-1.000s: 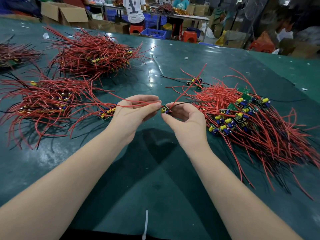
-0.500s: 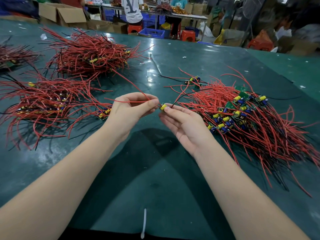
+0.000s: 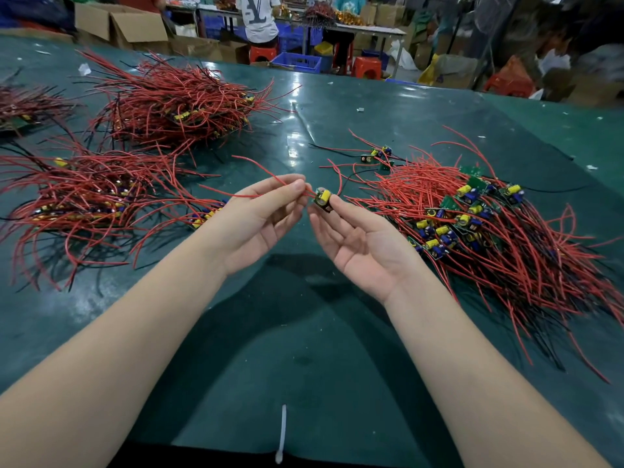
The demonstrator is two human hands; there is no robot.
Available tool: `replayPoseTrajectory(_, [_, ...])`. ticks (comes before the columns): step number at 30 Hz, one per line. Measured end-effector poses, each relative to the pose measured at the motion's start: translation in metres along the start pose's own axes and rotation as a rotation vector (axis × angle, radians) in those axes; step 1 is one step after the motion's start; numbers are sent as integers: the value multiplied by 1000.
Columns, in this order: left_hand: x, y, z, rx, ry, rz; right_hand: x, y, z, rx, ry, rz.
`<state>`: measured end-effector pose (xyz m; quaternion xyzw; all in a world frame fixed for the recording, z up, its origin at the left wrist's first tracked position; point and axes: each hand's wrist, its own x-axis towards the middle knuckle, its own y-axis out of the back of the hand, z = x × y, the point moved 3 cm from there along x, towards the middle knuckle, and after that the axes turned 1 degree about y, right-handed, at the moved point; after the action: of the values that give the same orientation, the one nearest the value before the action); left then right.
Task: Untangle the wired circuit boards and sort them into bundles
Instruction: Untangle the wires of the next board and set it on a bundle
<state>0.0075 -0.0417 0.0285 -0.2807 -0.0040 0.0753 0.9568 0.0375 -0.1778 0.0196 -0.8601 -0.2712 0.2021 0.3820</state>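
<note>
Above the green table (image 3: pixel 304 332), my right hand (image 3: pixel 358 241) pinches a small circuit board (image 3: pixel 322 198) with a yellow part between fingertips and thumb, palm turned up. My left hand (image 3: pixel 260 217) pinches that board's red wires (image 3: pixel 266 194) just left of it. To the right lies a tangled heap of wired boards (image 3: pixel 489 224) with yellow and blue parts. Two sorted bundles of red-wired boards lie at the left (image 3: pixel 77 201) and at the far left-centre (image 3: pixel 175 103).
A few loose boards (image 3: pixel 378 157) lie beyond the right heap. A white cable tie (image 3: pixel 282 434) lies at the near table edge. Another bundle (image 3: pixel 23 106) shows at the far left edge. Cardboard boxes, stools and people stand beyond the table.
My right hand has rolled palm-up and lifted the board slightly, its yellow part now facing me. My left hand keeps its pinch on the wires, which have swung leftward.
</note>
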Motion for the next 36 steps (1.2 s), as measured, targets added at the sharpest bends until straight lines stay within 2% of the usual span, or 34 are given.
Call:
replayPoseTrajectory(8, [-1,0,-2,-181,149,44,-1,-7,-4,-71,93,-134])
replayPoseTrajectory(13, [0,1,-4,-201,191,49,-1,-5,-7,-192,179,-126])
replayPoseTrajectory(16, [2,1,-9,-175,225,63,0,1,-10,-389,351,-17])
replayPoseTrajectory(20, [4,4,-13,-59,220,113,-4,1,-12,-862,632,71])
replayPoseTrajectory(25, [4,6,-14,22,138,139,-6,-2,-6,-1100,711,24])
replayPoseTrajectory(30, [4,9,-9,6,93,146,-6,-3,-6,-1143,723,38])
replayPoseTrajectory(36, [3,10,-1,49,-11,113,-4,0,-10,-947,659,66])
